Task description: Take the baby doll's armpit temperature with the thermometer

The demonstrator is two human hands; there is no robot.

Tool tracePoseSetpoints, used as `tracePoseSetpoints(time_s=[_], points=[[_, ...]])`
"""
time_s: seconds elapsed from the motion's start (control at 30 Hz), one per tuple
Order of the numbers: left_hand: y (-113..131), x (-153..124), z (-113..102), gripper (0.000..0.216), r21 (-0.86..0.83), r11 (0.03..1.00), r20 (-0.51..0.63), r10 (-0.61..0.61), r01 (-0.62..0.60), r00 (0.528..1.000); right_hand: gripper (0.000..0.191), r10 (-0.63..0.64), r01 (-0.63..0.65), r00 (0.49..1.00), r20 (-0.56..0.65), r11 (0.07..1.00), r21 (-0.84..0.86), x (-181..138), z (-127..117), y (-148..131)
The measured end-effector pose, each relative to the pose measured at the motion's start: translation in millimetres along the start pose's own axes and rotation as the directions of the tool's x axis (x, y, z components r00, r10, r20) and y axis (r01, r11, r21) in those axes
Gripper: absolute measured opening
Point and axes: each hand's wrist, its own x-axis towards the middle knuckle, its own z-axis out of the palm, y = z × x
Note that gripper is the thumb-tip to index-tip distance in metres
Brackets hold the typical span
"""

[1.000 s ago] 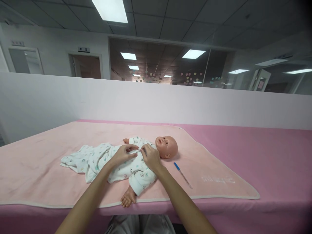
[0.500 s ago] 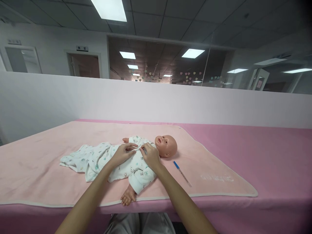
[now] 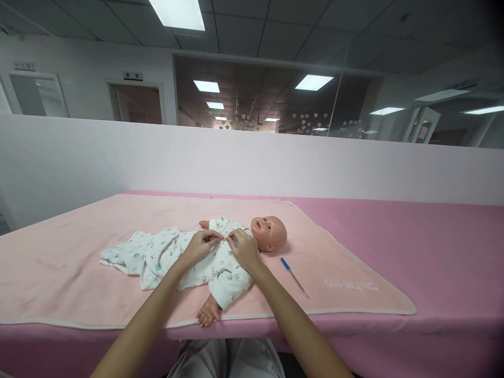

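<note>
A baby doll [image 3: 269, 233] lies on its back, its head toward the right. It wears a white printed garment [image 3: 199, 275] that spreads out past its legs to the left. Over the doll's chest, my left hand [image 3: 200, 247] is closed, its fingertips pinching the front of the garment. My right hand [image 3: 243, 249] sits close beside it, nearer the doll's neck, with thumb and finger also pinched on the cloth. The fingertips of both hands almost meet. Whatever small fastening may lie between them is too small to make out.
Beneath the doll a peach blanket [image 3: 79, 294] with a pale edge covers much of the pink table [image 3: 444, 252]. A thin clear stick with a blue cap, like a thermometer [image 3: 294, 277], lies right of the doll. A white partition [image 3: 252, 163] stands behind the table.
The fingertips of my left hand have drawn together and moved slightly right, closer to my right hand. My right hand stays nearly in place; the whole view has shifted slightly.
</note>
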Motion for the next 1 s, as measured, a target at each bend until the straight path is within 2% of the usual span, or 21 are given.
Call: tracePoseSetpoints(time_s=[0.13,0.23,0.33,0.43,0.5,0.57,0.73,1.0], points=[[5,-2,2,0.020,0.086,0.996,-0.043,-0.004,0.008,0.999,0.009,0.001,-0.001,1.000,-0.003,1.000,0.000,0,1,1],[8,-2,-2,0.020,0.074,0.997,0.016,-0.009,0.008,1.000,0.010,0.000,0.000,1.000,0.002,1.000,-0.027,0,1,0],[9,-5,-12,0.029,0.009,0.997,0.119,-0.074,0.074,0.990,0.012,-0.022,0.026,0.999,0.040,0.994,-0.105,-1,0,-2],[7,-11,-27,0.040,-0.062,0.989,0.220,-0.116,0.133,0.968,0.019,-0.145,0.171,0.975,0.168,0.973,-0.156,-2,0,-8],[4,-15,-36,0.043,-0.076,0.986,0.246,-0.123,0.146,0.961,0.026,-0.235,0.275,0.939,0.250,0.952,-0.136,0,2,-15],[0,-18,-43,0.044,-0.080,0.986,0.248,-0.125,0.149,0.961,0.024,-0.274,0.314,0.921,0.275,0.943,-0.110,3,6,-24],[-7,-21,-51,0.039,-0.155,0.977,0.289,-0.095,0.144,0.953,0.021,-0.256,0.300,0.929,0.267,0.943,-0.141,10,18,-44],[-7,-23,-51,0.033,-0.155,0.977,0.285,-0.095,0.144,0.954,0.013,-0.154,0.186,0.965,0.211,0.972,-0.144,6,19,-43]])
